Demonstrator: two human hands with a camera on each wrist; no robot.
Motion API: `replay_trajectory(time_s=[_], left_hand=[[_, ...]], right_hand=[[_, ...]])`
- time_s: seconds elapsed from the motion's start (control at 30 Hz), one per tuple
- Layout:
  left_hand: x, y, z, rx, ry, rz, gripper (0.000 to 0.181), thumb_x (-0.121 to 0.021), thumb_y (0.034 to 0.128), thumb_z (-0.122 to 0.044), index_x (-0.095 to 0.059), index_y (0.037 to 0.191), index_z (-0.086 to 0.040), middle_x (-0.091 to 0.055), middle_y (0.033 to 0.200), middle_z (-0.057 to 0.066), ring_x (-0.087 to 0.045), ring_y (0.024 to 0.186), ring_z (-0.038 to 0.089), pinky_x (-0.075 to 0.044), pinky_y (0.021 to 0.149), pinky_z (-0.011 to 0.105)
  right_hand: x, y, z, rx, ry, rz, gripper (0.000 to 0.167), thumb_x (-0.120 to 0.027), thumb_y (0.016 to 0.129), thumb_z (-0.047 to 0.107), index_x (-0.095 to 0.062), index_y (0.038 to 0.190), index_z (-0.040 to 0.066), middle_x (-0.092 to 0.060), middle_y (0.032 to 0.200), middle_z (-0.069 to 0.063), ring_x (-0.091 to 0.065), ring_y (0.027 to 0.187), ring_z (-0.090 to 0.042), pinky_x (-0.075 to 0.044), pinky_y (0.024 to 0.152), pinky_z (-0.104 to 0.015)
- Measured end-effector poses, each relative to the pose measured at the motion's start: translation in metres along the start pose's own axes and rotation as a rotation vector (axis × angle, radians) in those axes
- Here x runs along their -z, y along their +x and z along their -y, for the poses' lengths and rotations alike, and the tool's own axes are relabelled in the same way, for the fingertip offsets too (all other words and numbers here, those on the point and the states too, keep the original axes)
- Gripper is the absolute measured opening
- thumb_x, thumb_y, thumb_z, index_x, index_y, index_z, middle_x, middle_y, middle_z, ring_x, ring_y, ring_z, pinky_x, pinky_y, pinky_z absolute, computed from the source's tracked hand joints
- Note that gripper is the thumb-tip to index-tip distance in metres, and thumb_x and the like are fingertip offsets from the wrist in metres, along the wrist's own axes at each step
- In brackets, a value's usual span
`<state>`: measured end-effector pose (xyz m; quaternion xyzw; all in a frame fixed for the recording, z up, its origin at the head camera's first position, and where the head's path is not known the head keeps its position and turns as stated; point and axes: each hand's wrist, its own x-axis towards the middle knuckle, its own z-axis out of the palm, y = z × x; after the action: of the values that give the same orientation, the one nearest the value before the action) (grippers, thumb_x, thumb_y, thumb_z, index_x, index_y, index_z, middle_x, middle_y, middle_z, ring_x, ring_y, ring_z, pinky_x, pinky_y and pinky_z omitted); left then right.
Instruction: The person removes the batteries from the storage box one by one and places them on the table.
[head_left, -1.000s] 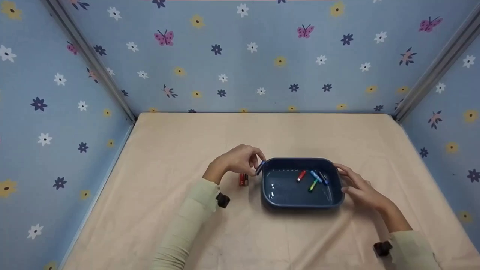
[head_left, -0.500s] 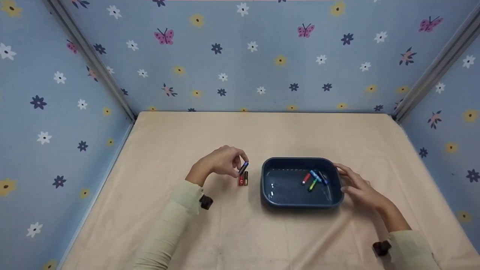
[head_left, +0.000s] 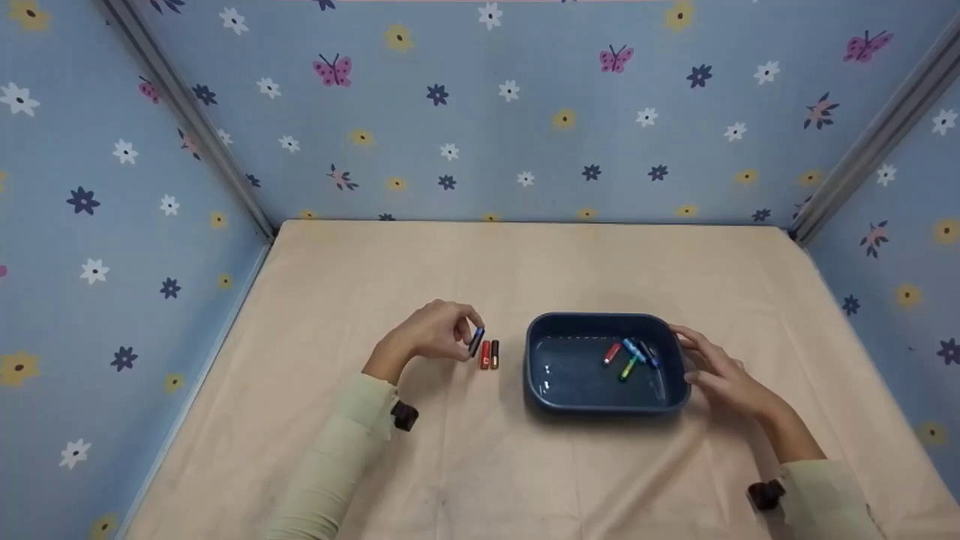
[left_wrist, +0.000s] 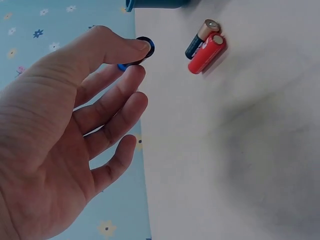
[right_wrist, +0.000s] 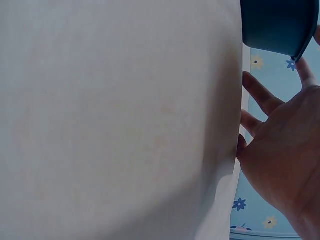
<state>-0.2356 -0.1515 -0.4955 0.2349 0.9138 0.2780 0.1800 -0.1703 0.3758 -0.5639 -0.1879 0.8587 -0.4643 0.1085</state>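
My left hand (head_left: 437, 330) pinches a dark battery with a blue end (head_left: 477, 341) between thumb and fingertips; in the left wrist view the hand (left_wrist: 85, 115) shows the battery (left_wrist: 145, 47) partly hidden by the thumb. Just right of it, a red battery (head_left: 485, 355) and a black-and-copper battery (head_left: 495, 355) lie side by side on the cloth. The blue bin (head_left: 577, 409) holds several small batteries, among them a red one (head_left: 612, 354) and a green one (head_left: 628, 368). Its right rim is touched by the fingers of my right hand (head_left: 727, 379), which are spread in the right wrist view.
A beige cloth (head_left: 390, 262) covers the table. Blue flowered panels (head_left: 480, 112) stand at the back and both sides, with grey posts at the corners. A dark wrist camera (head_left: 405, 415) is on the left sleeve, another (head_left: 765, 495) by the right cuff.
The left hand has moved left from the bin's left rim, past the two batteries on the cloth, with the dark battery still pinched. The red battery in the bin has shifted slightly right. The right hand stays put.
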Motion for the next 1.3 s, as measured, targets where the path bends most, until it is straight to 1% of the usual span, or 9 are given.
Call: replay_trajectory(time_s=[0.13,0.3,0.6,0.7,0.8,0.87,0.93,1.13,1.3], left_hand=[[-0.012,-0.001,0.006,0.026,-0.046,-0.043,0.045,-0.085,0.0848,-0.007,-0.078,0.129,-0.009,-0.078,0.096,0.003,-0.061,0.082,0.013,-0.049,0.080,0.032],[-0.024,-0.001,0.015,0.046,-0.082,-0.084,0.044,-0.084,0.0836,-0.005,-0.079,0.127,-0.007,-0.078,0.096,0.003,-0.062,0.084,0.013,-0.049,0.081,0.031],[-0.045,0.007,0.039,0.011,-0.069,-0.122,0.043,-0.090,0.0827,-0.011,-0.080,0.125,-0.007,-0.082,0.097,0.000,-0.071,0.088,0.012,-0.058,0.090,0.037],[-0.050,0.009,0.043,0.038,-0.092,-0.115,0.042,-0.089,0.0831,-0.011,-0.080,0.124,-0.007,-0.080,0.097,-0.002,-0.070,0.089,0.010,-0.057,0.093,0.037],[-0.053,0.011,0.043,0.078,-0.118,-0.105,0.044,-0.090,0.0843,-0.010,-0.080,0.126,-0.007,-0.081,0.100,0.000,-0.071,0.092,0.013,-0.057,0.097,0.040],[-0.050,0.008,0.032,0.127,-0.125,-0.094,0.044,-0.089,0.0857,-0.007,-0.079,0.129,-0.005,-0.082,0.103,0.003,-0.072,0.094,0.015,-0.057,0.100,0.042],[-0.052,0.009,0.032,0.153,-0.123,-0.094,0.045,-0.090,0.0864,-0.007,-0.079,0.130,-0.007,-0.081,0.104,0.003,-0.071,0.094,0.015,-0.056,0.099,0.042],[-0.054,0.010,0.030,0.190,-0.130,-0.098,0.044,-0.089,0.0879,-0.005,-0.079,0.131,-0.010,-0.080,0.105,0.001,-0.068,0.094,0.014,-0.055,0.097,0.040],[-0.053,0.010,0.029,0.194,-0.168,-0.086,0.046,-0.092,0.0873,-0.007,-0.079,0.131,-0.009,-0.081,0.106,0.003,-0.070,0.096,0.015,-0.056,0.101,0.042]], right_hand=[[0.000,0.000,-0.002,-0.016,-0.019,-0.006,0.078,-0.059,0.107,0.002,-0.034,0.177,0.024,-0.047,0.173,-0.029,-0.042,0.153,0.007,-0.002,0.115,-0.084],[0.000,0.000,-0.003,-0.010,-0.018,-0.001,0.077,-0.058,0.106,0.002,-0.035,0.177,0.024,-0.047,0.173,-0.029,-0.035,0.142,0.027,-0.002,0.115,-0.084],[0.000,0.001,-0.004,0.008,0.011,-0.002,0.077,-0.058,0.107,0.000,-0.035,0.177,0.021,-0.046,0.173,-0.031,-0.038,0.142,0.027,0.003,0.117,-0.086],[0.000,0.001,-0.004,0.019,0.019,0.000,0.077,-0.058,0.107,-0.001,-0.035,0.177,0.020,-0.045,0.172,-0.033,-0.038,0.141,0.028,0.002,0.117,-0.085],[-0.001,0.001,-0.004,0.045,0.006,0.001,0.077,-0.057,0.107,-0.004,-0.033,0.177,0.016,-0.045,0.173,-0.032,-0.038,0.146,0.025,-0.012,0.136,-0.053],[-0.001,0.001,-0.004,0.063,0.004,0.009,0.077,-0.056,0.107,-0.006,-0.032,0.178,0.014,-0.044,0.174,-0.030,-0.038,0.148,0.023,-0.026,0.129,-0.023],[-0.001,0.001,-0.004,0.069,0.007,0.016,0.078,-0.055,0.107,-0.007,-0.030,0.178,0.014,-0.043,0.176,-0.029,-0.038,0.150,0.022,-0.033,0.116,-0.006],[-0.001,0.001,-0.003,0.059,-0.008,0.011,0.078,-0.056,0.107,-0.005,-0.032,0.178,0.016,-0.046,0.175,-0.027,-0.039,0.148,0.023,-0.028,0.114,-0.004],[-0.001,0.000,-0.001,0.032,-0.031,0.006,0.077,-0.057,0.107,-0.004,-0.033,0.178,0.017,-0.046,0.175,-0.025,-0.038,0.147,0.024,-0.030,0.124,-0.020]])
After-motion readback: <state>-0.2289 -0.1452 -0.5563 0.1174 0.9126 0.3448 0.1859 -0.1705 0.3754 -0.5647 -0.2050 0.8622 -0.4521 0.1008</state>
